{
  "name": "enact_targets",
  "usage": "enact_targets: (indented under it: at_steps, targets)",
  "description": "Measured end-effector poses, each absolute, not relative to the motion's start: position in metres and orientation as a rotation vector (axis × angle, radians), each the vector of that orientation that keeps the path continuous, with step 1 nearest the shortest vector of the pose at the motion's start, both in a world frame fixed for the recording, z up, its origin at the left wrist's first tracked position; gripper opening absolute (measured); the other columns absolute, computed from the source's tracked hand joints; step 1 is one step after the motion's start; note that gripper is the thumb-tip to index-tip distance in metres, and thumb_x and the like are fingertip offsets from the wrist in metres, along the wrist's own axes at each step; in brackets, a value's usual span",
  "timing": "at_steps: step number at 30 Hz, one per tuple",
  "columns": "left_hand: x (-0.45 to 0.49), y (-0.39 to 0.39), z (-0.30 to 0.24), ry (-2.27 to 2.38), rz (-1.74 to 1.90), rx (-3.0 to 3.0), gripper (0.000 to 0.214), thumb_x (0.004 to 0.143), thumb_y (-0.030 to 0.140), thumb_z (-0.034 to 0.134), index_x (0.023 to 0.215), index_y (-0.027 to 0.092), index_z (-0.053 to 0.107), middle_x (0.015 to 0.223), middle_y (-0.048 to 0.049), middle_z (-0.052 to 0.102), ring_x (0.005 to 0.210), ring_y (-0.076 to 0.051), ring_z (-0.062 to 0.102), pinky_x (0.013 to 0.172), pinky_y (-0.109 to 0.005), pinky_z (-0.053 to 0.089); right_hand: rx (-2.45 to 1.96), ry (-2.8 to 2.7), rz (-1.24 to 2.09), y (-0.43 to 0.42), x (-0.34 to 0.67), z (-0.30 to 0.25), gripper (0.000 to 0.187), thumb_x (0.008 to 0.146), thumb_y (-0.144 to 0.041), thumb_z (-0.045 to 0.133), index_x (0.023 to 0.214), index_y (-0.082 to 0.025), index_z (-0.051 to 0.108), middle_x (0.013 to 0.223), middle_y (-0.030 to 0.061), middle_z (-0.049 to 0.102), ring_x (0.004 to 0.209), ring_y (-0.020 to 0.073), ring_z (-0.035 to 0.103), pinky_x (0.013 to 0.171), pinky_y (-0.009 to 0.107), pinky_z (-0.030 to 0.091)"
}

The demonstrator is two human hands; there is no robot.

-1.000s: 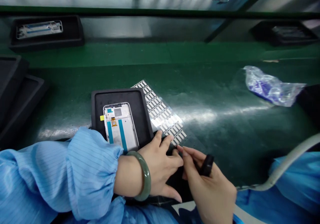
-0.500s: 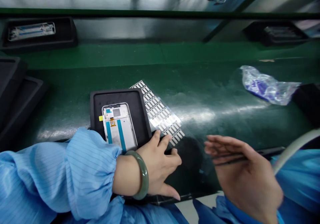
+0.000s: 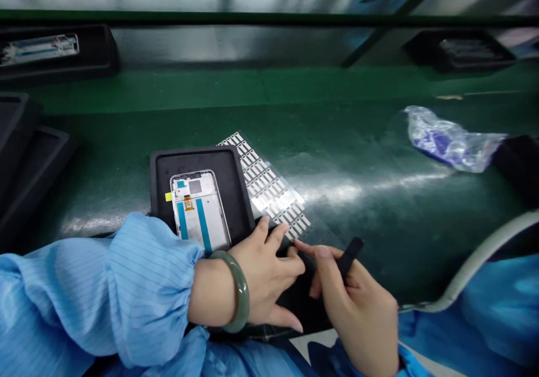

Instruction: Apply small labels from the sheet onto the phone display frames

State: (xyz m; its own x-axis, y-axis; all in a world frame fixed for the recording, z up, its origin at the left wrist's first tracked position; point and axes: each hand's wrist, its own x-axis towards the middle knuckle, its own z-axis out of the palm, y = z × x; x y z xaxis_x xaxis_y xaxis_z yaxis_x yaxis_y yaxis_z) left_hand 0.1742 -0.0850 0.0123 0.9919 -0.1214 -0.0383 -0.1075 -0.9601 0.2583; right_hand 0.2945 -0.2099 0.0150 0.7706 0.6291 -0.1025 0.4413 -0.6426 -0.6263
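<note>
My left hand lies with its fingers spread, fingertips at the near end of a sheet of small white-and-black stickers. It holds nothing that I can see. My right hand is closed on a slim black tool, whose flat end sticks up between thumb and fingers; its exact kind is unclear. The right index fingertip is at the sheet's near corner, close to the left fingers. Left of the sheet, a black tray carries a silver phone frame with blue strips; my left sleeve and hand cover its lower part.
Black trays are stacked at the left. Farther back stand another tray with a phone frame and a dark tray at the right. A clear plastic bag with something purple lies on the green bench. A pale hose curves at right.
My right hand has moved left to the sheet's near corner and turned from palm showing to fingers bent around the black tool. My left hand has stayed almost in place.
</note>
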Motion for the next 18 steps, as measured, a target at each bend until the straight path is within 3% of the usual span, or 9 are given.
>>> enact_targets:
  at_steps: [4,8,11,15,18]
  targets:
    - [0.174,-0.086,0.011,-0.157,-0.056,2.889,0.078,0.089,0.075,0.037,0.130,0.012,0.058,0.134,-0.0083,0.058,0.137,-0.046,0.034,0.108,-0.062,0.028,-2.308,-0.648,0.547,-0.205,0.292,0.017,0.042,0.083,-0.057,0.055,0.076,-0.019,0.071,0.042,-0.0018,0.052,0.043,0.0133,0.053,0.046,0.024,0.045]
    - [0.174,-0.088,0.008,-0.153,-0.035,2.916,0.079,0.088,0.076,0.037,0.131,0.013,0.058,0.135,-0.0089,0.057,0.135,-0.046,0.037,0.107,-0.062,0.029,-1.916,-0.282,0.738,-0.199,0.305,0.025,0.032,0.073,-0.051,0.066,0.072,-0.019,0.067,0.048,0.0000,0.060,0.035,0.0094,0.043,0.045,0.027,0.046]
    - [0.173,-0.089,0.005,-0.128,0.015,2.946,0.082,0.087,0.078,0.036,0.132,0.013,0.057,0.137,-0.0102,0.055,0.133,-0.046,0.038,0.106,-0.062,0.029,-1.727,-0.175,0.615,-0.194,0.326,0.031,0.036,0.071,-0.055,0.064,0.068,-0.020,0.063,0.067,0.0069,0.069,0.048,0.0137,0.057,0.044,0.028,0.046]
    - [0.172,-0.086,0.004,-0.153,0.071,2.974,0.082,0.086,0.079,0.034,0.131,0.015,0.059,0.141,-0.0115,0.051,0.130,-0.044,0.042,0.104,-0.060,0.030,-1.765,-0.269,0.445,-0.186,0.347,0.024,0.053,0.072,-0.073,0.059,0.076,-0.020,0.059,0.070,0.0030,0.065,0.053,0.0144,0.062,0.052,0.030,0.053]
    - [0.173,-0.080,0.007,-0.162,0.100,2.949,0.079,0.089,0.078,0.027,0.130,0.019,0.060,0.146,-0.0086,0.048,0.127,-0.039,0.043,0.102,-0.062,0.032,-1.835,-0.349,0.403,-0.178,0.349,0.013,0.052,0.065,-0.067,0.072,0.081,-0.019,0.058,0.072,0.0019,0.066,0.056,0.0165,0.066,0.061,0.034,0.058]
